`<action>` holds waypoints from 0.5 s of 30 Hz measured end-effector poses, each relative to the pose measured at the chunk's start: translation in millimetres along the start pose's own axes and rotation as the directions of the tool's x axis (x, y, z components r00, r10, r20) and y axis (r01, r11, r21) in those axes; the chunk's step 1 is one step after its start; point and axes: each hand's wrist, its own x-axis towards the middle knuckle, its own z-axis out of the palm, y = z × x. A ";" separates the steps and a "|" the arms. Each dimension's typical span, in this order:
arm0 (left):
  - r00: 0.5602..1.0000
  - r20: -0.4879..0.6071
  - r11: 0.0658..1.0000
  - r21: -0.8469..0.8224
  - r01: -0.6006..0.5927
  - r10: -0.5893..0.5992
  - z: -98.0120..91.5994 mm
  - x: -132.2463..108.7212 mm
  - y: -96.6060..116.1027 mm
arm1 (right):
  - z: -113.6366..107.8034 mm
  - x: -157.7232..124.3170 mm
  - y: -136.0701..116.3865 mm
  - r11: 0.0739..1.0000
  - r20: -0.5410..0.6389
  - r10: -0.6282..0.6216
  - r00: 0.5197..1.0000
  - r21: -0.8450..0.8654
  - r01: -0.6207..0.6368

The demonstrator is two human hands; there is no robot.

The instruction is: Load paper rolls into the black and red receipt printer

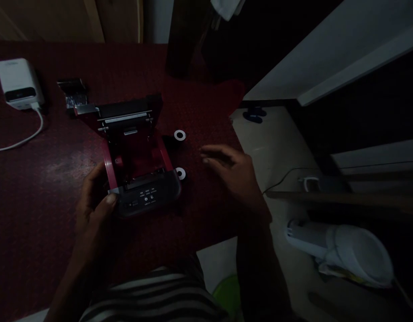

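One red-topped table (41, 205), bearing the landmark piece: one compact printer (137, 154), red and black, lying toward the table's near edge with its lid (125, 118) raised at the far side, its compartment bare and its control panel (147, 197) facing the wearer. One white cylindrical container (354, 250), on the floor well to the right of the printer. One white power bank (18, 80) with dark display and white cable (41, 123), beyond the printer to its left. One dark object (74, 91), kind unclear, just past the lid's left end. Two white ring-faced discs (180, 135), at the printer's right side, the nearer against its edge as seen. Handling, by judgement: steadying the open body calls for light, constant pressure at the near corner, fingers off the raised lid and clear of the compartment; dim light favours slow work. Left hand (92, 223): gripping the printer's near left corner, thumb on top, fingers along the side wall. Right hand (238, 176): right of the printer and apart from it, fingers loosely bent, thumb beneath, nothing seen in its grasp.
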 end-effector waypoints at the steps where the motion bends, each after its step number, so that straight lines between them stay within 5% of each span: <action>1: 1.000 -0.005 1.000 0.001 -0.005 0.005 -0.6 0.7 -1.1 | 5.8 12.8 2.7 1.000 -0.010 -0.030 1.000 0.005 0.030; 9: 0.999 0.031 1.000 0.014 -0.025 0.025 -2.4 0.5 1.3 | 65.3 72.3 25.9 0.987 0.019 -0.144 0.989 -0.066 0.145; 15: 0.998 0.067 1.000 -0.021 -0.014 0.016 -1.8 -2.3 3.4 | 19.3 46.8 -16.0 0.980 0.019 -0.189 0.982 -0.051 0.190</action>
